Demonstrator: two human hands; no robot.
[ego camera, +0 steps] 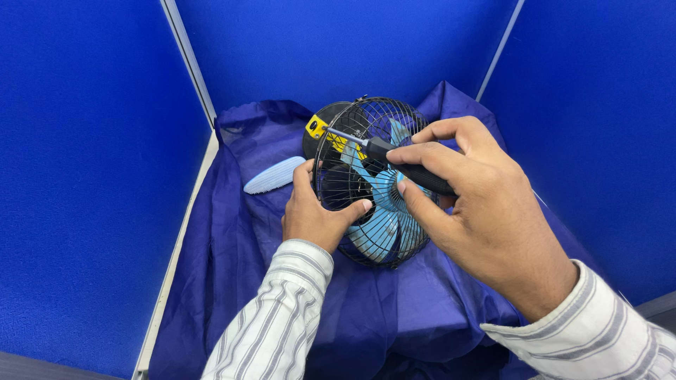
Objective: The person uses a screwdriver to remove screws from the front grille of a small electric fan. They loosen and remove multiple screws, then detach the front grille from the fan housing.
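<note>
A small fan [384,232] with a black wire cage and light blue blades rests on its side on a dark blue cloth [232,246]. My left hand [313,214] grips the cage's left rim, thumb across the wires. A screwdriver [380,149] with a black handle and a metal shaft is held in my right hand [472,204]. Its tip points left toward the rear of the fan, where a yellow part [317,127] shows on the black housing.
A light blue ribbed oval piece [273,176] lies on the cloth to the left of the fan. Blue partition walls [84,169] enclose the desk on the left, back and right. A pale desk edge [172,267] shows along the left.
</note>
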